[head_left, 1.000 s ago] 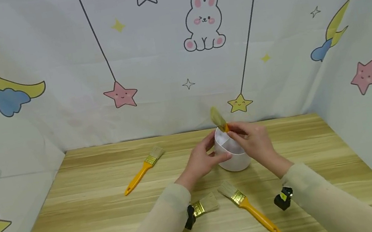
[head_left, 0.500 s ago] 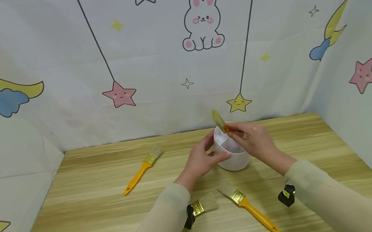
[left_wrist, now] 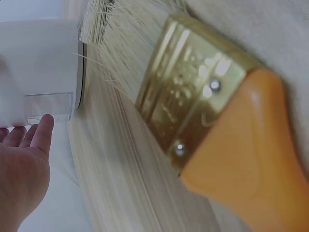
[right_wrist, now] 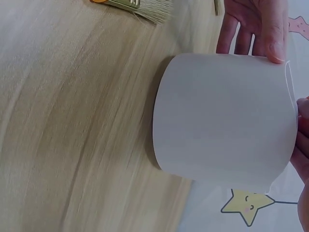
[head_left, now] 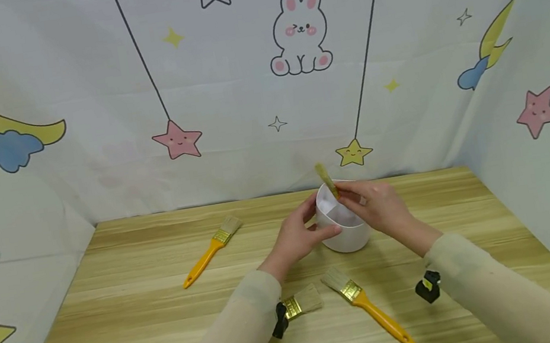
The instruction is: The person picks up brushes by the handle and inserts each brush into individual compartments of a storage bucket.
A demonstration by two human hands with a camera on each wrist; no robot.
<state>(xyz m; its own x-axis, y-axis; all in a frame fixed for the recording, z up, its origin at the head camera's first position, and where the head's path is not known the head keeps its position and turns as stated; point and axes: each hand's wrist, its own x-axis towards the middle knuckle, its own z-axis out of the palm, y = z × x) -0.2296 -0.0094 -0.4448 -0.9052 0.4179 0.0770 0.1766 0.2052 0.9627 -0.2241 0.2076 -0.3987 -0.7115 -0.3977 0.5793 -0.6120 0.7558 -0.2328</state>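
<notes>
A white round cup with inner dividers (head_left: 347,239) stands toward the back of the table. My left hand (head_left: 299,231) holds it from the left, thumb on the near side and fingers round the back. My right hand (head_left: 381,206) pinches a paintbrush (head_left: 326,178) over the cup's opening, bristles up and slightly tilted. The brush's handle is hidden behind the fingers and the cup wall. In the right wrist view the cup (right_wrist: 224,116) hides most of its inside, and the left hand (right_wrist: 253,26) lies along its side.
One orange-handled paintbrush (head_left: 208,258) lies at the left on the wooden table (head_left: 134,338). Another paintbrush (head_left: 377,313) lies in front of the cup. A third paintbrush (head_left: 303,302) is partly under my left forearm. A printed white curtain (head_left: 242,170) backs the table.
The held paintbrush has sunk slightly toward the cup and turned, its bristles now showing narrower. My right wrist has shifted a little to the right. The left hand and the cup stay put.
</notes>
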